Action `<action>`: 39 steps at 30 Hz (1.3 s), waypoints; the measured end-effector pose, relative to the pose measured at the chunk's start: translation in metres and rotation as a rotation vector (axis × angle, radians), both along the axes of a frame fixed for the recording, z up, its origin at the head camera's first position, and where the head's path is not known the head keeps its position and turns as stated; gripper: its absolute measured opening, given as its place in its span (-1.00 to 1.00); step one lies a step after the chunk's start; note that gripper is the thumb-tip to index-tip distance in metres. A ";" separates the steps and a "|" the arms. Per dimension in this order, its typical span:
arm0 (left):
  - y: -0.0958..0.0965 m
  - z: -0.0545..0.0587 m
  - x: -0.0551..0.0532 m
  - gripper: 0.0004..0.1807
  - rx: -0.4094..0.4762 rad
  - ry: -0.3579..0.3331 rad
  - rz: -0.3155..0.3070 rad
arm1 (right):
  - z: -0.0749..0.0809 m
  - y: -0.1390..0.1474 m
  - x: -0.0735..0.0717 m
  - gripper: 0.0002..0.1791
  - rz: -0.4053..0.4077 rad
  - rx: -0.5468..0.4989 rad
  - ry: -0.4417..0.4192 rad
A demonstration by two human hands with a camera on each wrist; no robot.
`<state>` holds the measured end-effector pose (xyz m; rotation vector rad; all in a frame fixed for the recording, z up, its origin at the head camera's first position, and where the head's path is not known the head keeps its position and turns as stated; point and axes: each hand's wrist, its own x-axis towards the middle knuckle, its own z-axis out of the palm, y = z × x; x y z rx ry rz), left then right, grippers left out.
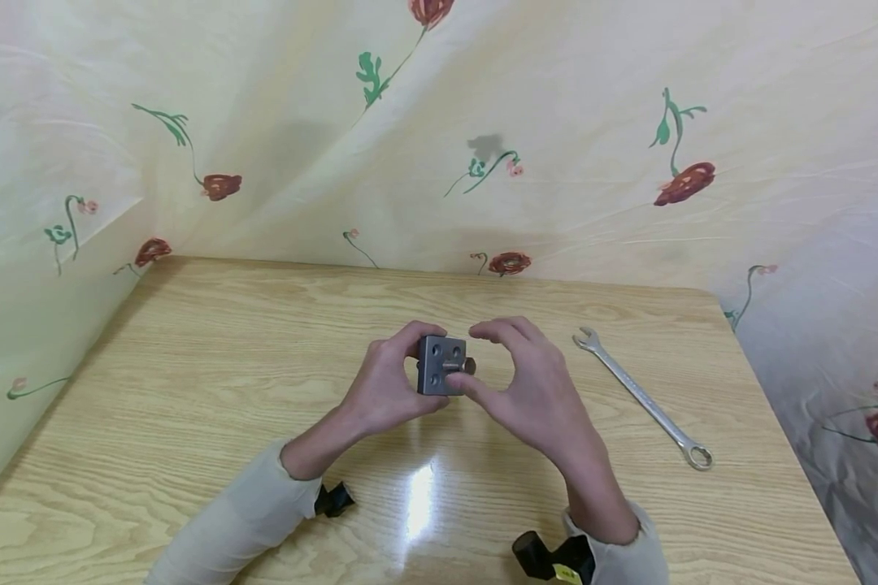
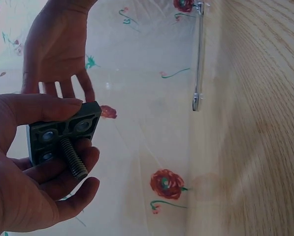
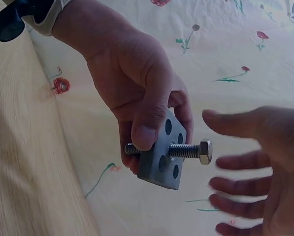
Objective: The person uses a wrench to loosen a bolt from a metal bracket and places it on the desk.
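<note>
My left hand grips a small dark grey square plate by its edges, thumb on one side and fingers on the other, raised above the table. The plate has round holes near its corners. A hex bolt runs through its middle, its head standing off the face on the right. In the left wrist view the bolt's threaded end sticks out of the back, close to the left fingers. Just right of the bolt head is my right hand, fingers spread and apart from the bolt in the right wrist view.
A silver combination wrench lies slantwise on the wood-grain table, right of the hands. Flower-printed cloth hangs behind the table and at both sides. Black camera mounts sit at the wrists.
</note>
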<state>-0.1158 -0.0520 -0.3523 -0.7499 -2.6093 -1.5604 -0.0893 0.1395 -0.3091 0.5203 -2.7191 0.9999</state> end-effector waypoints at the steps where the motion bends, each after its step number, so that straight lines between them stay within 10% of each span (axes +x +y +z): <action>1: 0.000 0.000 0.000 -0.28 0.001 -0.002 0.000 | 0.000 0.000 0.000 -0.39 -0.023 0.018 -0.034; 11: 0.001 -0.001 0.001 -0.28 -0.003 -0.005 0.004 | -0.001 -0.008 0.001 -0.64 -0.116 0.106 -0.221; 39: 0.001 -0.002 0.000 -0.28 -0.006 -0.003 -0.006 | -0.005 -0.011 0.004 -0.79 -0.032 0.043 0.046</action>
